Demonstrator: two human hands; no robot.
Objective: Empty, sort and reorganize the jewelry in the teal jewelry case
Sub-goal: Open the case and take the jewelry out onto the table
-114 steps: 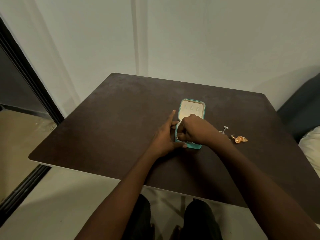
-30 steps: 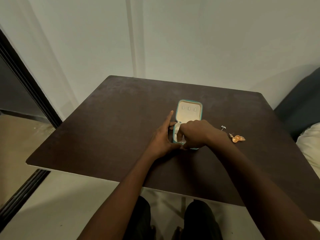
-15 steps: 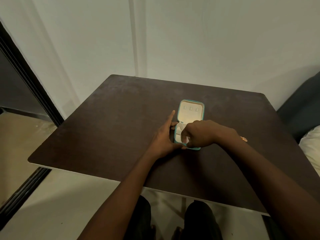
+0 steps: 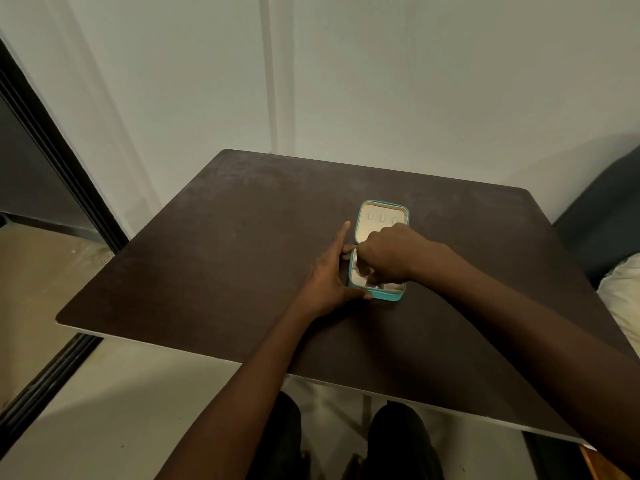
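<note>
Bracing teal jewelry case open at mid-surface | left hand flat against its left side, grip relaxed | right hand fingers curled into tray, holding anything: cannot tell

Jewelry case: teal shell, cream lining seen in lid and base; three pale tabs noted in lid. Tabletop: dark brown, faintly mottled, edged with thin pale strip along near side. Wall: plain off-white with greenish cast. Door frame at left: black. Floor: light beige-grey. Seat at right: dark blue-grey; cushion on it: cream. Trousers below tabletop: black.
</note>
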